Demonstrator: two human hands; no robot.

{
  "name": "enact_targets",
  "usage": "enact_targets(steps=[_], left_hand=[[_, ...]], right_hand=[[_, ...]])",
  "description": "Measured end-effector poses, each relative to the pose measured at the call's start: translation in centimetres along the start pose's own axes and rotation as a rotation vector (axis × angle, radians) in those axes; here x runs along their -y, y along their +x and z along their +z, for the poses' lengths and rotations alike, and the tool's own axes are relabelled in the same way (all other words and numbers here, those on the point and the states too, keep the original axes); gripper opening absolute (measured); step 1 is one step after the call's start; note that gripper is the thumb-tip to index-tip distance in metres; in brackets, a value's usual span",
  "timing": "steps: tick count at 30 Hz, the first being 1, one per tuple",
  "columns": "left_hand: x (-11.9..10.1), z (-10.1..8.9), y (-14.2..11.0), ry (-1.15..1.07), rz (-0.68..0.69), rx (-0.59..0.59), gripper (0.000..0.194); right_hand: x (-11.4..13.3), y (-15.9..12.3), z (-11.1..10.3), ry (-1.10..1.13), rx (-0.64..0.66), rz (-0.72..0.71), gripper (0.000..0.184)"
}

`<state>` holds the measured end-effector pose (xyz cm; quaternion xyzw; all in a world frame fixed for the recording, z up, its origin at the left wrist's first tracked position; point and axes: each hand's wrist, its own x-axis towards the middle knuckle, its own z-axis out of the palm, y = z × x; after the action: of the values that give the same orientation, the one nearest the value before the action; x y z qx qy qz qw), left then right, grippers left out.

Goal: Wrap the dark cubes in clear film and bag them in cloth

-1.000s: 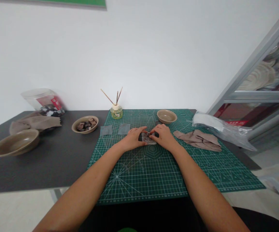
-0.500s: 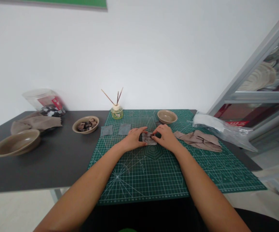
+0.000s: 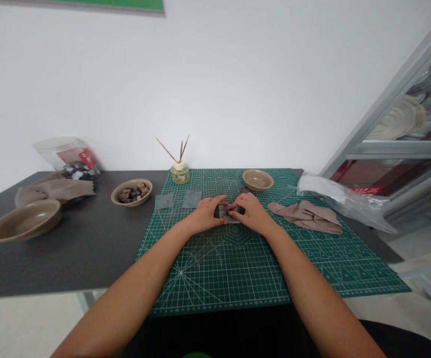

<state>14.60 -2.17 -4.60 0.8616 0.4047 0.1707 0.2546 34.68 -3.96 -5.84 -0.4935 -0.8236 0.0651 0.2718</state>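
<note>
A small grey-brown patterned square (image 3: 231, 215) lies flat on the green cutting mat (image 3: 215, 278) between my hands. My left hand (image 3: 208, 215) spans its left side, thumb at the near edge and index finger at the far edge, steadying it. Above the square, my right hand (image 3: 251, 213) is pinched, with its fingertips on a small dark piece (image 3: 231, 210) whose exact form is blurred. To the left, two thin grey squares, one outer (image 3: 164, 201) and one inner (image 3: 192, 199), rest on the mat. A dark scrap (image 3: 244, 190) shows partly behind my right hand.
A bowl of small brown blocks (image 3: 131, 193) stands left of the mat, near a larger bowl (image 3: 23, 221) and a brown cloth (image 3: 54, 191). Toward the back are a reed diffuser (image 3: 180, 172) and another bowl (image 3: 258, 180). Rightward lie a crumpled cloth (image 3: 308, 216) and a plastic bag (image 3: 344, 201).
My right hand has shifted slightly left, bringing its fingertips from the right part of the square toward its middle. My left hand stays almost where it was.
</note>
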Motion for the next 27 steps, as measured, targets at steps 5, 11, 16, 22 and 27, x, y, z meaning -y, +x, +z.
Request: enact_targets(steps=[5, 11, 16, 22, 27], left_hand=[[-0.01, 0.03, 0.0, -0.008, -0.002, 0.006, 0.076], [0.28, 0.14, 0.05, 0.008, 0.003, -0.003, 0.076], [0.4, 0.21, 0.06, 0.013, -0.012, -0.005, 0.076], [0.41, 0.17, 0.08, 0.0, 0.013, -0.011, 0.075], [0.36, 0.19, 0.07, -0.004, 0.009, -0.005, 0.075]], right_hand=[[-0.39, 0.27, 0.25, -0.091, -0.054, 0.045, 0.017], [-0.33, 0.2, 0.08, -0.041, -0.041, 0.035, 0.018], [0.21, 0.39, 0.14, -0.037, -0.008, -0.004, 0.013], [-0.37, 0.36, 0.1, -0.034, 0.025, 0.003, 0.007], [-0.14, 0.3, 0.01, -0.053, 0.014, 0.026, 0.007]])
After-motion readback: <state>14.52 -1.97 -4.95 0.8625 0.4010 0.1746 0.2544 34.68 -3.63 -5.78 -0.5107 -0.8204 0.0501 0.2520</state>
